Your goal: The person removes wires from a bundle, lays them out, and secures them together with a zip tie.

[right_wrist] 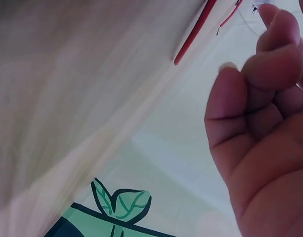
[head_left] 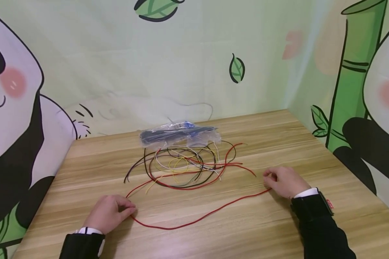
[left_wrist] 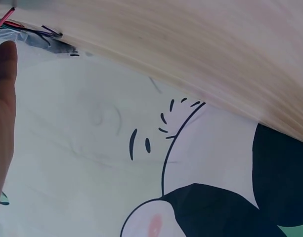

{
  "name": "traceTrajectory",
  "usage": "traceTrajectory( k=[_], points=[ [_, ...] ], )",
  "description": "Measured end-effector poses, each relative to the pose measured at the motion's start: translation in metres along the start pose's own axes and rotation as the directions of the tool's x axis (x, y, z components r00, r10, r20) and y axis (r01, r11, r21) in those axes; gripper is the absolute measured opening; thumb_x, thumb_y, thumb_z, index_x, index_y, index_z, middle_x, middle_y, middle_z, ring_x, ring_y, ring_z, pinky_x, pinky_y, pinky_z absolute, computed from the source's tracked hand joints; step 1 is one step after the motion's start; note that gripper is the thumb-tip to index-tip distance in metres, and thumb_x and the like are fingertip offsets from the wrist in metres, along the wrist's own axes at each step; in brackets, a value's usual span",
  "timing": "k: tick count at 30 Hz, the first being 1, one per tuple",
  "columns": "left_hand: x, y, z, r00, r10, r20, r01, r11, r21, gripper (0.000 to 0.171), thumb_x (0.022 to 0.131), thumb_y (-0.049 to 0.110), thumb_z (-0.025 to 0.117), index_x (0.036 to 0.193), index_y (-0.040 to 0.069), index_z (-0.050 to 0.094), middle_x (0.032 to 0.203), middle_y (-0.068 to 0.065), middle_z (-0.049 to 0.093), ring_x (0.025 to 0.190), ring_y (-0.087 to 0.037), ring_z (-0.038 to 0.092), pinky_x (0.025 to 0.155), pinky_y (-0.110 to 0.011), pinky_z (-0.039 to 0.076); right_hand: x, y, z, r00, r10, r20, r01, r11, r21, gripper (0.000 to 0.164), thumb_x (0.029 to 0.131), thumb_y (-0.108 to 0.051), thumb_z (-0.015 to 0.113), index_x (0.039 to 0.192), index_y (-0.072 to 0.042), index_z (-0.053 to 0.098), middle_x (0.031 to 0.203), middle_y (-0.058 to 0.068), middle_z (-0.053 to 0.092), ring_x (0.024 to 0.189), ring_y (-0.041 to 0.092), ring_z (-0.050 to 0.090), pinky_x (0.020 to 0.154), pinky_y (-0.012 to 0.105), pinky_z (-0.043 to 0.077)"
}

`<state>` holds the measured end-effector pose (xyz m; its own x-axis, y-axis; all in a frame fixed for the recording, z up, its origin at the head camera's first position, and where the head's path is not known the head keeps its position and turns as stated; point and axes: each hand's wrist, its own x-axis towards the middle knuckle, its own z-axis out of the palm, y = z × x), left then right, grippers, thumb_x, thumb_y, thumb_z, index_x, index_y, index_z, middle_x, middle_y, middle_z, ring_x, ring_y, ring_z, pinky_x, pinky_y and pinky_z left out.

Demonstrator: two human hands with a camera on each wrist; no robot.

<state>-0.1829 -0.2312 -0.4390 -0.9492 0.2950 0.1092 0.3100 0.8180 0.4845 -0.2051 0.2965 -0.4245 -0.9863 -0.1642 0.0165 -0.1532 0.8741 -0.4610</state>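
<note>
A long red wire (head_left: 210, 215) curves across the near part of the wooden table between both hands. My left hand (head_left: 108, 213) pinches it between thumb and fingertips at its left bend; in the left wrist view only a finger (left_wrist: 4, 94) shows beside a short piece of red wire (left_wrist: 4, 19). Close to the wire's right end is my right hand (head_left: 285, 181), its fingers loosely bent. In the right wrist view, the red wire's end (right_wrist: 177, 61) lies apart from the right hand (right_wrist: 265, 113), and no wire shows between the fingers.
Behind the hands lies a loose tangle of black, red, yellow and white wires (head_left: 184, 187). A clear plastic bag (head_left: 197, 140) with dark contents sits behind the tangle. A printed panda cloth (head_left: 188, 64) hangs around the wooden table (head_left: 233, 237).
</note>
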Motion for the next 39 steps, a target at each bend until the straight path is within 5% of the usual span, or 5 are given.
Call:
traceTrajectory(
  k=[10,16,22,33,39],
  points=[
    [0.000,0.004,-0.002,0.978,-0.069,-0.196,0.058,0.996,-0.062,0.008,0.088,0.011,0.080,0.096,0.008,0.081,0.094,-0.003,0.076,0.094,-0.027,0.071,0.084,-0.050,0.053,-0.002,0.004,-0.002,0.986,-0.023,-0.166,0.028,0.999,0.025,0.018,0.099,-0.015,0.066,0.108,-0.002,0.073,0.073,-0.001,0.052,0.062,0.016,0.046,0.058,0.032,0.038],
    [-0.001,0.002,-0.005,0.911,-0.108,-0.397,0.083,0.993,-0.078,0.010,0.089,0.011,0.079,0.098,0.005,0.080,0.087,-0.006,0.074,0.050,-0.010,0.048,0.049,-0.028,0.040,-0.002,0.004,-0.005,0.968,-0.021,-0.248,0.027,0.999,0.020,0.016,0.099,-0.014,0.065,0.105,-0.002,0.073,0.073,0.000,0.055,0.062,0.017,0.047,0.059,0.034,0.039],
    [-0.001,0.001,-0.006,0.850,-0.145,-0.506,0.125,0.989,-0.073,0.009,0.091,0.012,0.078,0.095,0.004,0.080,0.085,-0.008,0.073,0.047,-0.009,0.046,0.049,-0.026,0.040,-0.002,0.002,-0.007,0.934,-0.067,-0.351,0.064,0.998,-0.022,0.011,0.097,-0.010,0.067,0.097,-0.001,0.073,0.067,0.000,0.054,0.057,0.016,0.045,0.055,0.032,0.038],
    [0.002,0.001,0.000,0.843,-0.058,-0.535,0.063,0.998,-0.010,0.008,0.089,0.010,0.080,0.095,0.005,0.080,0.085,-0.007,0.074,0.056,-0.010,0.051,0.056,-0.030,0.043,0.021,-0.033,-0.011,0.940,-0.186,-0.285,0.158,0.980,-0.119,0.009,0.095,-0.012,0.069,0.093,-0.006,0.074,0.070,-0.002,0.059,0.058,0.013,0.047,0.056,0.032,0.041],
    [0.004,0.005,0.006,0.845,0.003,-0.535,0.014,0.999,0.029,0.007,0.085,0.007,0.081,0.091,0.004,0.080,0.082,-0.006,0.073,0.058,-0.012,0.054,0.059,-0.035,0.045,0.044,-0.065,0.005,0.922,-0.359,-0.145,0.322,0.919,-0.230,0.004,0.090,-0.010,0.076,0.087,-0.008,0.075,0.070,-0.004,0.062,0.061,0.010,0.051,0.057,0.032,0.046]
  ],
)
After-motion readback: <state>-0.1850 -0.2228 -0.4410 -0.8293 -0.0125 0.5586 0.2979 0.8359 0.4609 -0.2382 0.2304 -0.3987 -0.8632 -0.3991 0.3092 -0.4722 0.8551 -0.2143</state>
